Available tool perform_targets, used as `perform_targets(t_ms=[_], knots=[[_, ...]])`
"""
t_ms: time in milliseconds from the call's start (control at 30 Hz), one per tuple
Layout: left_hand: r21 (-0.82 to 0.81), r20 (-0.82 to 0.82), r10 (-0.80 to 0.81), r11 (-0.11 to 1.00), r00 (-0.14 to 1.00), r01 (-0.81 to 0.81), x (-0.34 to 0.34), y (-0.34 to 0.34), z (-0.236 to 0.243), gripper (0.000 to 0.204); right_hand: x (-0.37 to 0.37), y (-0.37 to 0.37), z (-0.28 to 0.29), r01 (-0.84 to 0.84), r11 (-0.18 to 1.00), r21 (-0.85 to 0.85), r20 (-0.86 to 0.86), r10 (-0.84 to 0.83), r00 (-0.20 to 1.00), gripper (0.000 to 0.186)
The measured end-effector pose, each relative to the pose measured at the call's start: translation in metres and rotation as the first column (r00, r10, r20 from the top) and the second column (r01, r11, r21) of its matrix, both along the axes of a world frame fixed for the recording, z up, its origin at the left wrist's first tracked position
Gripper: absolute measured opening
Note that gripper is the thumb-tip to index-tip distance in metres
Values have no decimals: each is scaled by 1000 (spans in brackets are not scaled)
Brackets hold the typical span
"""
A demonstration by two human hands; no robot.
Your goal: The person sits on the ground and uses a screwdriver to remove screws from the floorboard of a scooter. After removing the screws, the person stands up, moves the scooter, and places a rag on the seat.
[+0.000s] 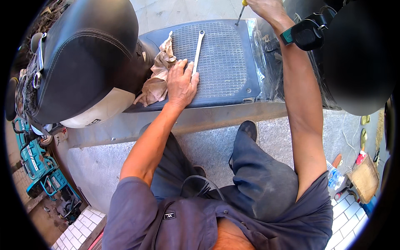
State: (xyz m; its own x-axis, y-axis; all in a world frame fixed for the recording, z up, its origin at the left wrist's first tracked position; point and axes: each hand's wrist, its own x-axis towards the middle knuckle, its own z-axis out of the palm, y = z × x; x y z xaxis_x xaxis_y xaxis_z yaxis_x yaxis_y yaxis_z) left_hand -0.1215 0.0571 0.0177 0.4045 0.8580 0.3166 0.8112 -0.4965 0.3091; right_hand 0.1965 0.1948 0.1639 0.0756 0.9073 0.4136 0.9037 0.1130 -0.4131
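Head view, your left hand (182,83) lies palm down on the scooter's footboard (225,95), between the rag (155,85) and the spanner (199,46). Its fingers are lightly spread and laid out flat, the thumb a little off to the side. Looks like a brace for your lean, maybe steadying the board too. The spanner's near end meets the hand by thumb and index; can't tell if you're gripping it or just touching. The rest of it lies on the ribbed mat, ring end away from you, probably parked there for easy reach.

Your right hand (266,7) is partly cut by the top edge. It's at the yellow handle of the screwdriver (241,13), seemingly closed on it; can't tell how each finger sits. The shaft slants down to the board's far right corner, tip at or just over a fixing point, and the tilt likely comes from your long reach across.

The rag is crumpled on the board's left, against your left hand, out of the screwdriver's way. Seat (89,50) to the left, clear plastic (263,79) past the board's right edge, perhaps as a cover. Your knees are bent, so you're low and close.
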Motion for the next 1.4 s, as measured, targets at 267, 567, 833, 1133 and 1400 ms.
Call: perform_targets(t_ms=[267, 567, 833, 1133, 1400], knots=[[7, 2, 10, 1000, 1000, -10, -1, -2, -1, 42, -11, -1, -9, 41, 997, 70, -40, -38, 998, 36], [43, 3, 1, 999, 1000, -1, 1, 1, -2, 41, -36, -10, -14, -98, 995, 38, -88, 101, 991, 28], [97, 120, -14, 995, 993, 2, -8, -5, 31, 42, -20, -47, -36, 111, 975, 194, -143, -83, 986, 30], [-82, -46, 117, 989, 992, -120, -69, 5, 9, 40, -10, -90, -6, 25, 884, 466, -50, -3, 999, 27], [33, -14, 43, 999, 999, -42, -53, 40, 1, 23, -18, -132, 10, 7, 988, 152, -371, 50, 927, 21]])
